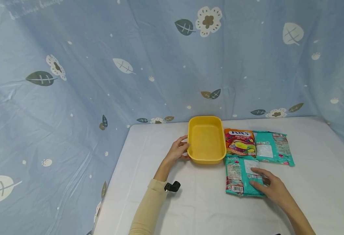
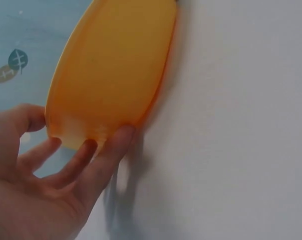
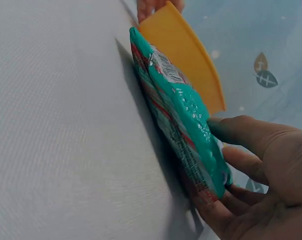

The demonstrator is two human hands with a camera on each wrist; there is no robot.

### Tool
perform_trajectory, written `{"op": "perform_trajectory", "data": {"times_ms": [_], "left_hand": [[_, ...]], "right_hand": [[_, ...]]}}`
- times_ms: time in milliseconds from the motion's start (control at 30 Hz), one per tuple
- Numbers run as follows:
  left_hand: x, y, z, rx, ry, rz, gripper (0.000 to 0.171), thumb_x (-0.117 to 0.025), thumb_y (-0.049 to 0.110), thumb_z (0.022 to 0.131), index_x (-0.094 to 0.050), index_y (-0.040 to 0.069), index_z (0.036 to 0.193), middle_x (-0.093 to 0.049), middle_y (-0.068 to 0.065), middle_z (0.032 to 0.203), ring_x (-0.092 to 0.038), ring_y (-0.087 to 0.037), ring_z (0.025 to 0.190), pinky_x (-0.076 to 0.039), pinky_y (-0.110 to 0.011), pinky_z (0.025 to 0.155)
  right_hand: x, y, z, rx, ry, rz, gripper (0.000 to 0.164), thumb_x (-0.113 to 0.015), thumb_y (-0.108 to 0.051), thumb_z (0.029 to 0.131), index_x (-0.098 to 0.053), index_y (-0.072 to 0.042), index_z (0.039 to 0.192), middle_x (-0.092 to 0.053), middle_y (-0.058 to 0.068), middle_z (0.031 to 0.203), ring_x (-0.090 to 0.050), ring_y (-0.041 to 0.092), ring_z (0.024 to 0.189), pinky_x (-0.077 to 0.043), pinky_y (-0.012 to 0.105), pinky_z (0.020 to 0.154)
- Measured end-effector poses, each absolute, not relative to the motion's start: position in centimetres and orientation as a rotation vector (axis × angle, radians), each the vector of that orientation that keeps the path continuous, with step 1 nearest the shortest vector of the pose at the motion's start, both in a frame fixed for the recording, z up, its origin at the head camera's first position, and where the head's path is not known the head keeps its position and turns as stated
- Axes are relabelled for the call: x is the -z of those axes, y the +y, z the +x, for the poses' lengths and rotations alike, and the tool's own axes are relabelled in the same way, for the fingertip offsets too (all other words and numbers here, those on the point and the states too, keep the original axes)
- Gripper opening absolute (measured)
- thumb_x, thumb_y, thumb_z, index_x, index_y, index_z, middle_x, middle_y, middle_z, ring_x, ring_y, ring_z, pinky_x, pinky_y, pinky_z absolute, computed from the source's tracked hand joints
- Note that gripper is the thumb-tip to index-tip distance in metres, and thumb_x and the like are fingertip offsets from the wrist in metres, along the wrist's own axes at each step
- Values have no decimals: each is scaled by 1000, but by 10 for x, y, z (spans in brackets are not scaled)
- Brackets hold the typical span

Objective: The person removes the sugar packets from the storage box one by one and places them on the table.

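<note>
My left hand [image 1: 178, 150] touches the left side of a yellow plastic tray [image 1: 207, 143], its fingers spread along the outer wall. In the left wrist view, the left hand [image 2: 55, 170] has its fingertips against that wall. My right hand [image 1: 273, 187] holds the right edge of a teal candy bag [image 1: 237, 176] lying back side up. The right wrist view shows digits of the right hand [image 3: 261, 180] on both faces of this bag [image 3: 186, 120]. An orange Fox's Fruits candy bag [image 1: 240, 142] lies just behind it, beside the tray.
A second teal candy bag [image 1: 274, 148] lies to the right of the orange one. All of these rest on a white-covered table [image 1: 195, 209]. Blue patterned cloth [image 1: 166, 65] hangs behind and to the left. A black wrist camera [image 1: 173, 186] sits on the left wrist.
</note>
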State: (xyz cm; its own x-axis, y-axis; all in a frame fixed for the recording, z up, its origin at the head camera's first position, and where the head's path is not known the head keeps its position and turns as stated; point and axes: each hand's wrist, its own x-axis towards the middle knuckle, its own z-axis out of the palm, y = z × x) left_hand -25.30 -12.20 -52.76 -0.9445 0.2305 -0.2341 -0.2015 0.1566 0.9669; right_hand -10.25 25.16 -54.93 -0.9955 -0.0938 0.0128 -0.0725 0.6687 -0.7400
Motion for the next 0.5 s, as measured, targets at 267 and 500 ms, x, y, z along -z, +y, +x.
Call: {"op": "perform_trajectory", "data": {"times_ms": [267,500], "left_hand": [[514,-119,-234,-1501,2559,147,67,-58,49,95,-37,19,151,-53,-16,137,-60,-32,118,-60,-48,86],[498,-129,-201,-940,3022,232,80,-60,61,88,-34,21,153,-46,-15,144,-53,-35,124,-53,-57,87]], "right_hand": [[530,250,-109,1106,2986,-173,61,-70,-41,89,-53,-5,135,-47,31,134,-53,52,114,-54,63,85],[524,251,-122,777,3229,-179,94,-76,-58,76,-42,-5,145,-32,35,147,-33,61,128,-28,83,96]]}}
